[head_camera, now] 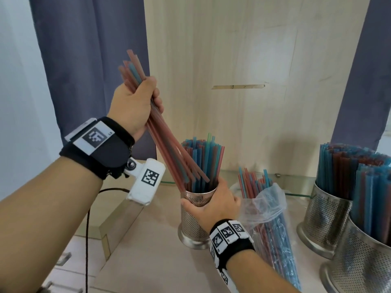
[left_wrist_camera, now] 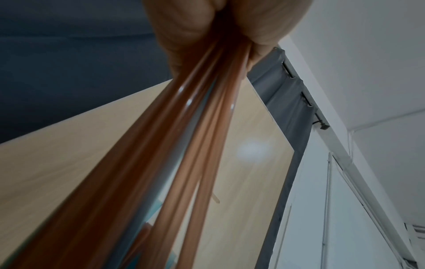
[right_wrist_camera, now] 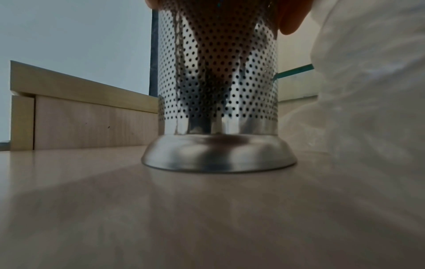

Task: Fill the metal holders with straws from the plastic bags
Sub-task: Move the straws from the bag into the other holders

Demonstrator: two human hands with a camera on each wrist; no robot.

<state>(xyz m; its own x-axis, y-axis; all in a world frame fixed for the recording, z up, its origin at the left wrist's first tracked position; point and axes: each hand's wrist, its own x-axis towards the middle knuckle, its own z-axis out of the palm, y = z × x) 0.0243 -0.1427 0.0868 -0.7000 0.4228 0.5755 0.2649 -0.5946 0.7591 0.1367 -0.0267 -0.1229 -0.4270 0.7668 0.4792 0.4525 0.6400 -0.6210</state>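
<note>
Left hand (head_camera: 135,106) fist-tight round bundle of straws (head_camera: 167,142), mostly red, tilted, lower ends at rim of metal holder (head_camera: 193,220). Right hand (head_camera: 215,206) wrapped round holder's top, steadying it upright on bench (head_camera: 152,267). Holder already packed with red and blue straws. Plastic bag (head_camera: 273,225) with straws lies just right. Two filled holders (head_camera: 330,210) far right.

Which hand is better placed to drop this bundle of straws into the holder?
Left. The left hand already grips the bundle of straws, tilted with its lower ends at the metal holder rim. The right hand grips that holder near its top, steadying it.
</note>
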